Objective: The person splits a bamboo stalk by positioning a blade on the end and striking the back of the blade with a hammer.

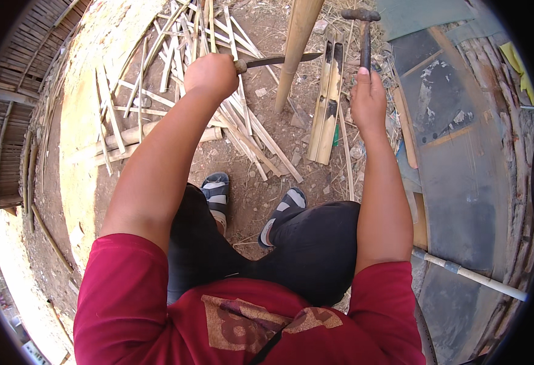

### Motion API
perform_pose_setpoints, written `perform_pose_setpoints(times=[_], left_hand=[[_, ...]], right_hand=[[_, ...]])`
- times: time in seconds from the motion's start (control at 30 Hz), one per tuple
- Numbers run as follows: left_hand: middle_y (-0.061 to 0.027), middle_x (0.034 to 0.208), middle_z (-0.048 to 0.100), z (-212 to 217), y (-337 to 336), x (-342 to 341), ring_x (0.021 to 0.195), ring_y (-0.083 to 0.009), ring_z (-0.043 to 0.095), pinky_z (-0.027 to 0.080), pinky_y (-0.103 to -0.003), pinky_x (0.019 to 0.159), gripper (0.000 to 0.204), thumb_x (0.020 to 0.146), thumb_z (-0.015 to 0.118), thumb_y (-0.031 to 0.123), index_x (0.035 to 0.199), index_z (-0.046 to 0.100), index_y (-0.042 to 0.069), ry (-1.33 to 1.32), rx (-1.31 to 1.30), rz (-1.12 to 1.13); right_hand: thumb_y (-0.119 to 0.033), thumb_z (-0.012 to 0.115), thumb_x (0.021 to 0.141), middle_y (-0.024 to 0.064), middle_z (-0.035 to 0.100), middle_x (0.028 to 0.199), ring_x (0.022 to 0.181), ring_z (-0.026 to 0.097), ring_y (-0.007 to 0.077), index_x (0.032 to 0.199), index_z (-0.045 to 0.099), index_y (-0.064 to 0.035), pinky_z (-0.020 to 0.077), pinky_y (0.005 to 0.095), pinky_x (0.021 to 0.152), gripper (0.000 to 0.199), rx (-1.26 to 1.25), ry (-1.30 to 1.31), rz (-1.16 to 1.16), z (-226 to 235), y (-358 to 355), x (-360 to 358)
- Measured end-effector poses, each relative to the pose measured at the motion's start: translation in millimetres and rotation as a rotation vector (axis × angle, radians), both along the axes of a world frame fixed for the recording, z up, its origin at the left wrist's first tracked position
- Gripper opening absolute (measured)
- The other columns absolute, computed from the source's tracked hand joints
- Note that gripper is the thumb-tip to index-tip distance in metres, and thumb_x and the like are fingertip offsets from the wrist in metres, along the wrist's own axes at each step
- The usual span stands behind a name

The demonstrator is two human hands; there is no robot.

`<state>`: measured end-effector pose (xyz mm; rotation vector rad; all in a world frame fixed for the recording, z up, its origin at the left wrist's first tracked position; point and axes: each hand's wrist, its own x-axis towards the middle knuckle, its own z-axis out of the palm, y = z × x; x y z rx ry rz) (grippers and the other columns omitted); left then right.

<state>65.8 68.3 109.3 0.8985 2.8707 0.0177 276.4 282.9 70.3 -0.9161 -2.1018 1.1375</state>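
My left hand is closed round the handle of a long knife, its blade pointing right. The blade crosses a bamboo pole that slants up out of the top of the view. It shows on both sides of the pole; whether it is cutting into the bamboo or only lies against it, I cannot tell. On the other side, my right hand grips the dark handle of a hammer, held head up to the right of the pole.
Split bamboo strips lie heaped on the dirt ahead, with round bamboo lengths at left. Two split bamboo pieces with dark patches rest right of the pole. Dark sheets and a pale pipe lie at right.
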Motion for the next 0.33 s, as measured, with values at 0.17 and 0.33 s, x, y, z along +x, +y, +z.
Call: perform_pose_setpoints(times=[0.17,0.33], left_hand=[[-0.0151,0.109,0.077,2.1,1.8,-1.5,0.102,-0.0327,0.075,0.06,-0.044,0.088,0.026,0.093,0.061,0.018,0.11,0.078,0.008,-0.002,0.024,0.007],[-0.0153,0.109,0.077,0.9,-1.3,-2.0,0.101,-0.0328,0.075,0.06,-0.044,0.088,0.027,0.092,0.061,0.017,0.112,0.077,0.008,0.023,0.003,-0.02]], right_hand=[[-0.043,0.047,0.109,0.0176,0.066,0.082,0.079,0.067,0.0343,0.102,0.06,-0.0008,0.05,0.0434,0.072,0.045,0.116,-0.257,0.058,-41.2,8.5,-1.4],[-0.047,0.05,0.107,0.0145,0.068,0.082,0.079,0.068,0.0278,0.109,0.063,-0.0034,0.0506,0.0406,0.075,0.046,-0.03,-0.059,0.023,-6.3,15.7,-2.4]])
